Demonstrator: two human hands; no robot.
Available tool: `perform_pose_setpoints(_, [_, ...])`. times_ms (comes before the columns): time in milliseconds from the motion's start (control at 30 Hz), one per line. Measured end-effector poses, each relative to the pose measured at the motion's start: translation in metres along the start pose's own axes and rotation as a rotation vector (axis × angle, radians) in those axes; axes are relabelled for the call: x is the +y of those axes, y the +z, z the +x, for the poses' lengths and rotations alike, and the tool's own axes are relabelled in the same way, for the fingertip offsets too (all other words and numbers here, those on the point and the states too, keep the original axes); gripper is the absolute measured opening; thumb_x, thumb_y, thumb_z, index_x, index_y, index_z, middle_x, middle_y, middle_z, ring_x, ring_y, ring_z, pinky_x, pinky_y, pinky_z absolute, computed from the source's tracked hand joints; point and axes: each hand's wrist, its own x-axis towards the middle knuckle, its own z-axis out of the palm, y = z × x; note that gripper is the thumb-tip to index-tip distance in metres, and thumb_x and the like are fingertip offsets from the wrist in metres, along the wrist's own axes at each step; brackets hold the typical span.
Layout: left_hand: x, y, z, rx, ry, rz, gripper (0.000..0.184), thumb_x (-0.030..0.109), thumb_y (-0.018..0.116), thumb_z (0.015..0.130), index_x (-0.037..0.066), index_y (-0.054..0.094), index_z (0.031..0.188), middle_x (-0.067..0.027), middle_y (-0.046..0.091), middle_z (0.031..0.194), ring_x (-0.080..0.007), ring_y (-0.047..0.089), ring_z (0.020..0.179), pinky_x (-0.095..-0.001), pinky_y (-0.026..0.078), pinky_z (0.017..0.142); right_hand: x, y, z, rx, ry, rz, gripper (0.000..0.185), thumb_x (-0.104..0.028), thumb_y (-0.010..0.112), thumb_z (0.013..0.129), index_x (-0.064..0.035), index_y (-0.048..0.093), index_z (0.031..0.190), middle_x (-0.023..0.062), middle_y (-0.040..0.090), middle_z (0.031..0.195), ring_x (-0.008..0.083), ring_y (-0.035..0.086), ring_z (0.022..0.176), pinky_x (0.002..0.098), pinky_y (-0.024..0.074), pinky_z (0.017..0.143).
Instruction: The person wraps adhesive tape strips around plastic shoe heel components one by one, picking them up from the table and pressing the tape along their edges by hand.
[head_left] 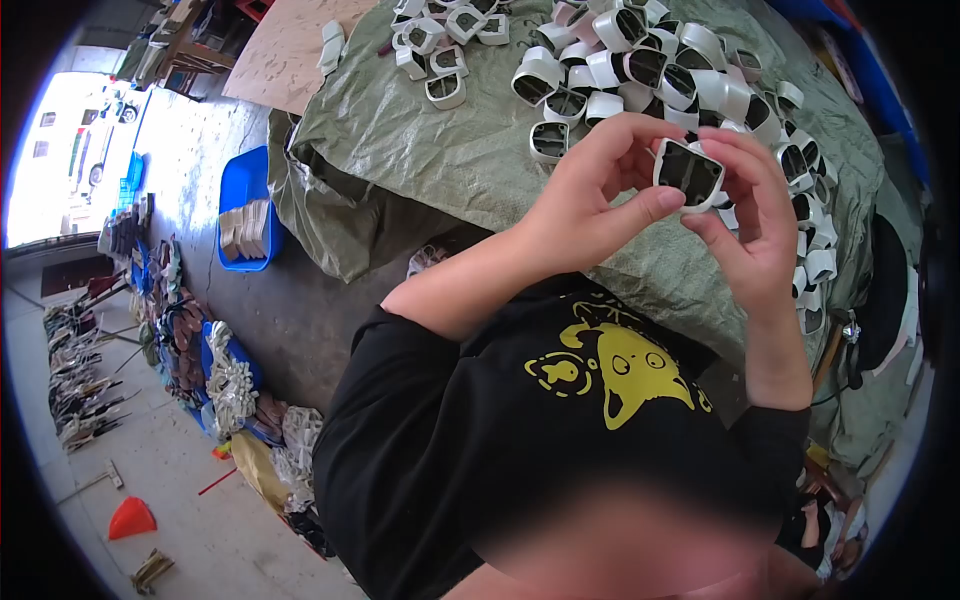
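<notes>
Between my two hands, over the edge of the cloth-covered table, is a small white piece (pixel 689 176) with a rounded, D-shaped rim and a dark hollow-looking face turned to me. My left hand (pixel 618 180) pinches its left side, thumb at the lower edge. On its right side my right hand (pixel 752 205) grips it with thumb and curled fingers. Just beyond my hands a large heap of similar white pieces (pixel 600 70) lies on the green woven cloth (pixel 420 150). A smaller group of these pieces (pixel 445 90) lies to the left of the heap.
A bare wooden board (pixel 285 55) adjoins the cloth at the upper left. On the floor to the left stands a blue bin (pixel 248 165) with stacked light pieces in it. Bundles of material (pixel 230 385) line the left side, near a red dustpan-like object (pixel 132 518).
</notes>
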Motion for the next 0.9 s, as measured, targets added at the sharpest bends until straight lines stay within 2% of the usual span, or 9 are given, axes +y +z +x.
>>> perform_pose_setpoints(100, [0.01,-0.006,-0.001,-0.022,-0.137,-0.266,0.037,0.005,0.062,0.097,0.001,0.05,0.132,-0.0063,0.061,0.119,-0.012,0.059,0.108,-0.0269,0.048,0.09,0.002,-0.004,-0.001,-0.131,0.014,0.137,0.043,-0.008,0.069,0.09,-0.0003,0.055,0.13,0.0136,0.052,0.136,0.0217,0.053,0.124,0.0343,0.0409,0.106])
perform_pose_setpoints(133, [0.009,-0.007,-0.001,-0.022,-0.136,-0.265,0.037,0.005,0.062,0.097,0.001,0.05,0.132,-0.0063,0.061,0.119,-0.012,0.059,0.108,-0.0269,0.048,0.09,0.0,-0.003,0.001,-0.131,0.013,0.138,0.043,-0.008,0.069,0.09,-0.0003,0.055,0.13,0.0136,0.052,0.136,0.0217,0.053,0.124,0.0343,0.0409,0.106])
perform_pose_setpoints(233, [0.004,-0.01,-0.002,-0.001,-0.119,-0.163,0.028,0.0,0.063,0.095,0.0,0.056,0.122,-0.0056,0.063,0.113,-0.01,0.061,0.101,-0.0251,0.05,0.084,-0.007,0.004,0.005,-0.077,0.102,0.362,0.034,0.0,0.068,0.09,0.0001,0.062,0.123,0.0089,0.06,0.121,0.0148,0.059,0.109,0.025,0.047,0.091])
perform_pose_setpoints(367, [0.007,-0.011,-0.003,0.002,-0.105,-0.144,0.017,-0.001,0.064,0.094,0.0,0.061,0.111,-0.0053,0.065,0.108,-0.0091,0.063,0.095,-0.0243,0.051,0.079,-0.004,0.0,0.001,-0.051,0.239,0.303,0.028,0.002,0.066,0.09,0.0002,0.065,0.119,0.0076,0.062,0.119,0.0125,0.06,0.105,0.0227,0.0471,0.089])
perform_pose_setpoints(533, [0.009,-0.013,-0.002,-0.001,-0.17,-0.216,0.012,0.0,0.067,0.093,-0.001,0.064,0.104,-0.0055,0.066,0.106,-0.0092,0.063,0.092,-0.024,0.052,0.077,0.0,-0.003,0.001,-0.078,0.266,0.273,0.027,0.002,0.066,0.091,-0.0008,0.067,0.118,0.0068,0.063,0.117,0.0124,0.061,0.103,0.023,0.0484,0.086])
perform_pose_setpoints(633, [0.012,-0.015,-0.002,0.025,-0.279,-0.316,0.011,-0.002,0.068,0.091,-0.001,0.064,0.101,-0.0051,0.067,0.103,-0.0095,0.064,0.092,-0.0231,0.052,0.075,-0.004,-0.005,0.005,-0.08,0.298,0.256,0.034,-0.002,0.073,0.085,-0.0015,0.067,0.119,0.0074,0.064,0.117,0.0138,0.062,0.103,0.0238,0.0496,0.086])
perform_pose_setpoints(800, [0.014,-0.017,-0.004,0.039,-0.33,-0.37,0.022,-0.003,0.073,0.087,-0.001,0.065,0.107,-0.0068,0.066,0.105,-0.0124,0.066,0.094,-0.026,0.055,0.079,-0.021,0.008,0.006,-0.084,0.189,0.107,0.044,-0.005,0.081,0.076,-0.0012,0.068,0.118,0.0089,0.065,0.118,0.0154,0.062,0.104,0.0255,0.0504,0.088])
perform_pose_setpoints(900, [0.023,-0.005,-0.003,0.021,-0.144,-0.39,0.038,0.0,0.081,0.08,-0.001,0.064,0.114,-0.0091,0.066,0.108,-0.0163,0.067,0.096,-0.0313,0.058,0.085,-0.015,0.0,0.005,-0.051,0.024,0.007,0.055,-0.016,0.087,0.069,-0.0002,0.069,0.118,0.0106,0.068,0.111,0.0189,0.065,0.099,0.0275,0.0517,0.086])
